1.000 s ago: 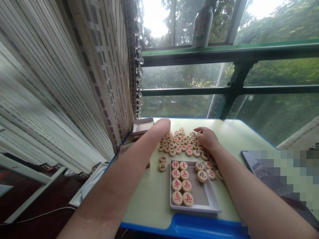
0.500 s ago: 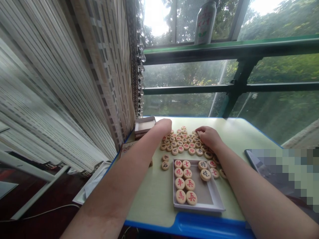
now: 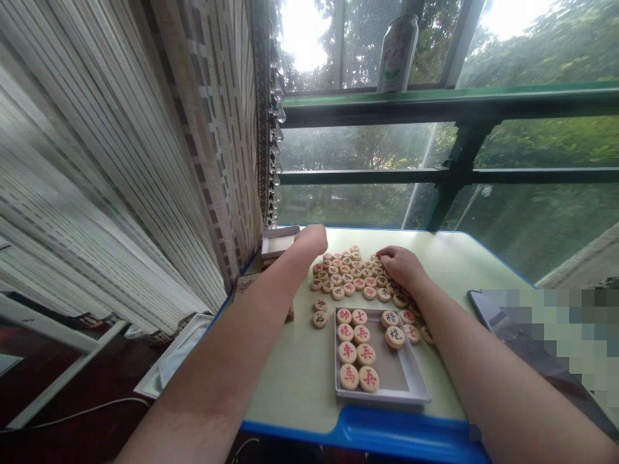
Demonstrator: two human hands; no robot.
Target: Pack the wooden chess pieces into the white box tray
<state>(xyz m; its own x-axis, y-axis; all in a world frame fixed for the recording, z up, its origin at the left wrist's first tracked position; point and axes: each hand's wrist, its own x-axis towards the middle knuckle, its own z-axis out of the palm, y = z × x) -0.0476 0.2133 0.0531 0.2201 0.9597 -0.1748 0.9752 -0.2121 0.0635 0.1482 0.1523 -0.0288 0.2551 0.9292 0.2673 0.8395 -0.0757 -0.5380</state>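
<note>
Round wooden Chinese chess pieces (image 3: 347, 278), with red or dark characters, lie in a loose group on the pale table. My left hand (image 3: 313, 238) is bent over at the group's far left edge, its fingers hidden behind the wrist. At the far right edge, the fingers of my right hand (image 3: 397, 263) are stretched loosely against the outer pieces; no piece is visibly gripped. Nearer me sits a shallow white box (image 3: 387, 393). Two columns of red-marked pieces (image 3: 358, 351) fill its left side, and two dark-marked pieces (image 3: 394, 327) are at its upper right.
Two loose pieces (image 3: 320, 312) lie left of the box, with several more beside its right wall. Another open box (image 3: 280, 241) stands at the back left. A dark flat device (image 3: 503, 335) lies on the right. A can (image 3: 397, 55) stands on the window ledge.
The view has tilted slightly. My left hand has drawn a little away from the pieces, up and to the left. My right hand stays at the group's right edge.
</note>
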